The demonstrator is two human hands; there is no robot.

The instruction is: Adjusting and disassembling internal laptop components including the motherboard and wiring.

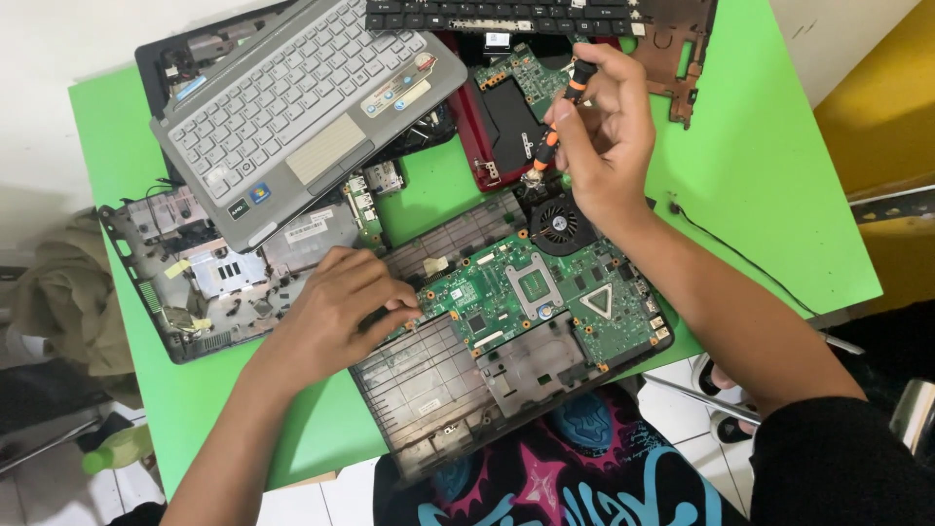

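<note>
A green motherboard [545, 292] lies in a dark laptop bottom case [438, 390] at the near edge of the green table [760, 175]. My left hand [341, 302] rests on the case's left part, fingertips touching the board's left edge. My right hand [604, 136] is raised above the round black fan [557, 226] and grips an orange-and-black screwdriver [563, 112], tip pointing down toward the board's far edge.
A grey keyboard palmrest [292, 107] lies tilted at the far left over another stripped case [195, 282]. A red laptop base [506, 127] with a small green board and a black keyboard [506, 15] sit at the back. A thin black cable [740, 258] trails right.
</note>
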